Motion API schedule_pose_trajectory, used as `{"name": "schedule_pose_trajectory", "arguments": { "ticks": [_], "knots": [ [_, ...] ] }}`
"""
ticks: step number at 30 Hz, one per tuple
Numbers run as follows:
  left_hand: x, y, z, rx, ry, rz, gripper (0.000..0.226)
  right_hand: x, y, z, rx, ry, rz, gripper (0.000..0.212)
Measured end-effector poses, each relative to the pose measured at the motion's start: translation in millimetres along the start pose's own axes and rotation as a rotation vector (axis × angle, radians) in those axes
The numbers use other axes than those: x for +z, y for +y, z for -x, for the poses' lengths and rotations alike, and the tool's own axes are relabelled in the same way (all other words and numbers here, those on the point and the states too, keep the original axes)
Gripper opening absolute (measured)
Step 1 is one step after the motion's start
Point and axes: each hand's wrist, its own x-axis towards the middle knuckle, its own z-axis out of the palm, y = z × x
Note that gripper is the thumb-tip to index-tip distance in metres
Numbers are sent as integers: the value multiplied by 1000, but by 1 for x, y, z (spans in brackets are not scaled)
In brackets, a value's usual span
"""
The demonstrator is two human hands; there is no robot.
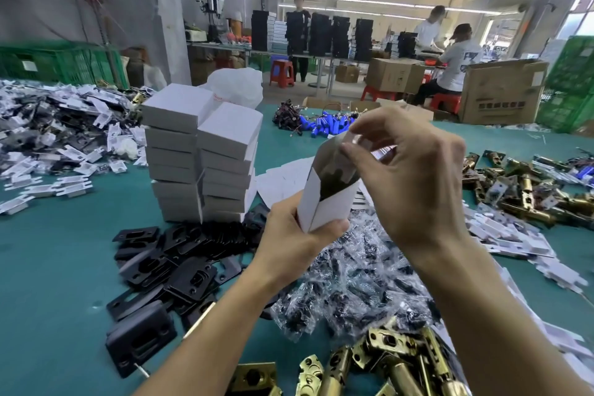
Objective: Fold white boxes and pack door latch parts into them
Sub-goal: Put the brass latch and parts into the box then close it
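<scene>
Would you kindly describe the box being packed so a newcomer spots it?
Find the stacks of white boxes on the green table. Right of them, the left hand grips one box aloft. It alone is open-topped, the right hand pinching a clear bag there.

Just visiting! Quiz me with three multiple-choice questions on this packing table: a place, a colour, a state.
1. The black metal plates lie: A) in front of the stacked white boxes; B) in a crate; C) on a stool.
2. The table cover is: A) red; B) teal; C) yellow.
3. The white cardboard box in the left hand is: A) taped shut; B) flattened; C) open-topped.
Answers: 1 A, they spread at the stacks' foot; 2 B, teal shows between piles; 3 C, its top gapes where the right hand pinches a clear plastic packet.
</scene>
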Motion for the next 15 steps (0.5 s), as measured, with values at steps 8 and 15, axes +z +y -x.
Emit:
{"name": "schedule_pose_trajectory", "arguments": {
  "ticks": [8, 15],
  "knots": [
    [1, -7, -3, -16, 107, -153, 15, 8, 15, 3, 154, -302, 145, 16],
    [-2, -15, -3, -53, 170, -330, 14, 5, 25, -7, 138, -794, 227, 29]
  ]
}}
